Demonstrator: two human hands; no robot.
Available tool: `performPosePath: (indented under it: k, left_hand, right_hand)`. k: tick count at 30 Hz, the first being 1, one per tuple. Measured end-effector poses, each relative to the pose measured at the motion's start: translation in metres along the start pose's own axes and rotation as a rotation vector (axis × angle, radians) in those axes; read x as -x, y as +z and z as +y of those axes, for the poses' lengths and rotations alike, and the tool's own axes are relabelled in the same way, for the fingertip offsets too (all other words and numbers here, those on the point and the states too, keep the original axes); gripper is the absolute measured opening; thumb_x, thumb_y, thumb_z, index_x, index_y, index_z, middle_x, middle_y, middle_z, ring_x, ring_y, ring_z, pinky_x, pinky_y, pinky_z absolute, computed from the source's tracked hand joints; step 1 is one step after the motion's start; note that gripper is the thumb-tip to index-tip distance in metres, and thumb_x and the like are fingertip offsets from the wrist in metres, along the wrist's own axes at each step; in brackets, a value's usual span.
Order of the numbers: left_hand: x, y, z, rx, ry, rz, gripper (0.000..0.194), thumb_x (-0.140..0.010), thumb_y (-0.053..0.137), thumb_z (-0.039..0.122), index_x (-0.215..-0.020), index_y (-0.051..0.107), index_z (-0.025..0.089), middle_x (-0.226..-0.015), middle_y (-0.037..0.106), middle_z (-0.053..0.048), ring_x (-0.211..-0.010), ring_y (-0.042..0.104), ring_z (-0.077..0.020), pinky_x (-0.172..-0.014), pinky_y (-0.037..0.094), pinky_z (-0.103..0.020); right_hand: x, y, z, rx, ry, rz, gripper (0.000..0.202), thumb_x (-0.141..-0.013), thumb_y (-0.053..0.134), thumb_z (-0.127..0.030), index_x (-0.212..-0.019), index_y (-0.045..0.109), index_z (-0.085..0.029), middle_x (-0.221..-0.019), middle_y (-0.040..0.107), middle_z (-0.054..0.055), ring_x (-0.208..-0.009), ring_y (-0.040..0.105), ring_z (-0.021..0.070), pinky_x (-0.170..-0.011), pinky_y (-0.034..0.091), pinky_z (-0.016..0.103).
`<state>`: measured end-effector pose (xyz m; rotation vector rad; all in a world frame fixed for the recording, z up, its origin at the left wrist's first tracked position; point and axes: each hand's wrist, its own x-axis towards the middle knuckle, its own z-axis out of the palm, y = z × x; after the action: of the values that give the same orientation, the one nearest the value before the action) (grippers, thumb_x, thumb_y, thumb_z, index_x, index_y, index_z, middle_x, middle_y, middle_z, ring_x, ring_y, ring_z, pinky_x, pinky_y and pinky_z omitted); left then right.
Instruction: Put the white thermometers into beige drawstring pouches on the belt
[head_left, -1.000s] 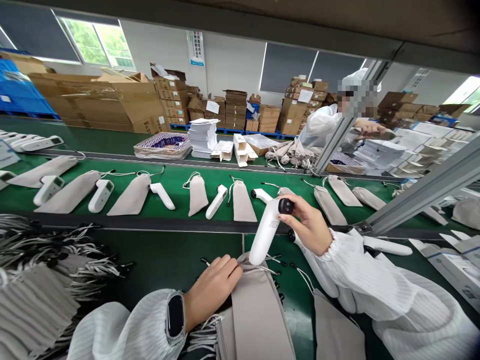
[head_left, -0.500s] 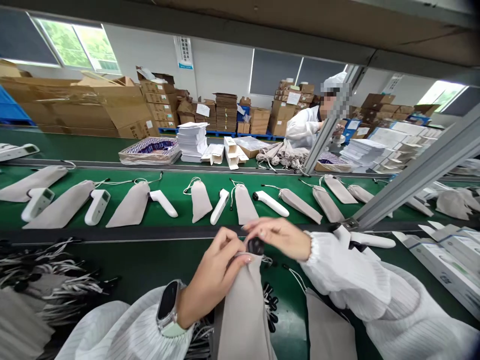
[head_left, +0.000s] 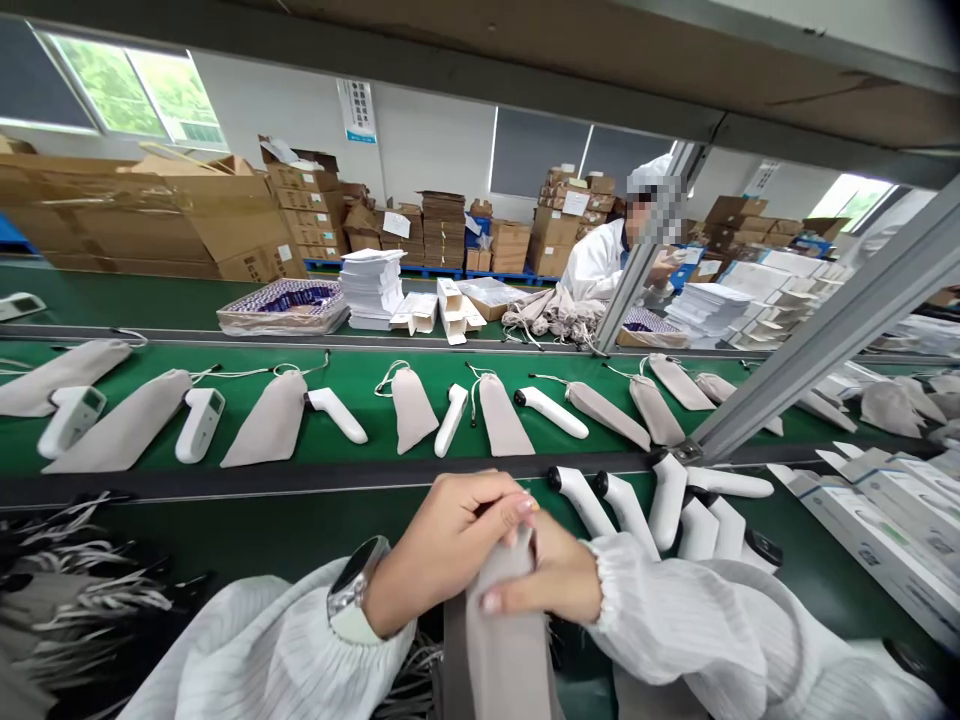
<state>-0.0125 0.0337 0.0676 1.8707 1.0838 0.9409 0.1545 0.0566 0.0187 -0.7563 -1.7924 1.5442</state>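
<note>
head view | left hand [head_left: 442, 545] and right hand [head_left: 551, 580] are both pinching shut on the pouch [head_left: 504, 640] mouth over the desk [head_left: 285, 530] | risk: fabric is bunching, so a loose grip could be letting the pouch slip

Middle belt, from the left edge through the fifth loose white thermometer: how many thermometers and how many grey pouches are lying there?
White thermometers: 5
Grey pouches: 5
Total: 10
</note>
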Motion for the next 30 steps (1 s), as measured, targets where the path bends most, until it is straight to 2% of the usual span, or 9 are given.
performPosePath:
  k: [2, 5, 6, 8, 10, 15, 18, 24, 30]
  left_hand:
    - [-0.006, 0.001, -0.014, -0.051, 0.041, 0.049, 0.020, -0.082, 0.046, 0.031, -0.084, 0.061, 0.019, -0.089, 0.060, -0.003, -0.082, 0.054, -0.0145, -0.075, 0.041, -0.024]
    - [-0.001, -0.003, -0.050, -0.271, -0.064, -0.055, 0.031, -0.075, 0.057, 0.031, -0.105, 0.056, 0.024, -0.106, 0.056, -0.003, -0.097, 0.050, -0.0195, -0.086, 0.037, -0.032]
    - [0.004, -0.002, -0.062, -0.331, -0.099, -0.124, 0.031, -0.074, 0.058, 0.029, -0.104, 0.057, 0.024, -0.103, 0.057, -0.003, -0.097, 0.050, -0.0201, -0.086, 0.037, -0.032]
    - [0.013, 0.004, -0.079, -0.406, -0.145, -0.214, 0.024, -0.074, 0.057, 0.021, -0.098, 0.059, 0.023, -0.096, 0.057, -0.002, -0.095, 0.050, -0.0191, -0.083, 0.039, -0.030]
    - [0.020, 0.013, -0.085, -0.453, -0.173, -0.219, 0.019, -0.076, 0.051, 0.012, -0.091, 0.059, 0.021, -0.093, 0.055, -0.001, -0.091, 0.050, -0.0165, -0.077, 0.040, -0.026]
    - [0.030, 0.028, -0.080, -0.780, -0.063, -0.189, 0.015, -0.079, 0.043, 0.005, -0.076, 0.051, 0.018, -0.083, 0.052, -0.002, -0.078, 0.047, -0.0181, -0.065, 0.036, -0.029]
    - [0.034, 0.025, -0.081, -0.901, 0.051, -0.212, 0.020, -0.082, 0.038, 0.004, -0.072, 0.048, 0.017, -0.077, 0.052, -0.002, -0.074, 0.043, -0.0176, -0.064, 0.031, -0.030]
    - [0.037, 0.011, -0.079, -0.675, -0.028, -0.233, 0.004, -0.081, 0.051, 0.018, -0.084, 0.047, 0.019, -0.080, 0.052, 0.001, -0.076, 0.042, -0.0156, -0.063, 0.029, -0.026]
    - [0.041, 0.020, -0.080, -0.735, 0.044, -0.240, 0.018, -0.087, 0.042, 0.022, -0.071, 0.051, 0.018, -0.074, 0.053, 0.000, -0.075, 0.040, -0.0161, -0.064, 0.028, -0.028]
  right_hand:
    - [-0.010, -0.029, -0.004, 0.089, -0.007, 0.291, 0.039, -0.060, 0.062, -0.041, -0.089, 0.048, -0.019, -0.083, 0.054, 0.004, -0.075, 0.053, 0.0178, -0.068, 0.043, 0.031]
    - [-0.031, -0.124, -0.009, 0.601, -0.027, 0.852, 0.049, -0.061, 0.058, -0.038, -0.103, 0.041, -0.018, -0.096, 0.053, 0.009, -0.087, 0.052, 0.0226, -0.073, 0.042, 0.034]
    - [-0.039, -0.156, -0.008, 0.835, 0.083, 0.964, 0.055, -0.060, 0.058, -0.038, -0.107, 0.039, -0.016, -0.099, 0.052, 0.011, -0.091, 0.051, 0.0254, -0.076, 0.040, 0.037]
    - [-0.052, -0.201, 0.002, 1.224, 0.400, 0.922, 0.060, -0.063, 0.058, -0.038, -0.113, 0.038, -0.011, -0.099, 0.053, 0.017, -0.095, 0.048, 0.0326, -0.077, 0.037, 0.044]
    - [-0.063, -0.214, 0.020, 1.430, 0.550, 0.818, 0.060, -0.067, 0.055, -0.036, -0.118, 0.037, -0.009, -0.108, 0.048, 0.022, -0.104, 0.041, 0.0378, -0.081, 0.031, 0.051]
    - [-0.089, -0.173, 0.077, 1.381, 0.419, 0.501, 0.053, -0.068, 0.059, -0.031, -0.118, 0.042, -0.023, -0.110, 0.052, 0.012, -0.108, 0.041, 0.0287, -0.088, 0.028, 0.043]
    - [-0.100, -0.166, 0.087, 1.259, 0.443, 0.491, 0.045, -0.068, 0.059, -0.023, -0.111, 0.048, -0.017, -0.094, 0.058, 0.012, -0.092, 0.053, 0.0263, -0.082, 0.035, 0.040]
    - [-0.087, -0.166, 0.022, 0.967, 0.261, 0.707, 0.053, -0.084, 0.031, -0.033, -0.130, 0.009, -0.019, -0.106, 0.054, 0.012, -0.087, 0.057, 0.0194, -0.073, 0.045, 0.032]
    - [-0.048, -0.058, -0.032, -0.008, -0.115, 0.481, 0.054, -0.074, 0.054, -0.039, -0.119, 0.025, -0.033, -0.102, 0.055, 0.004, -0.079, 0.057, 0.0176, -0.067, 0.049, 0.033]
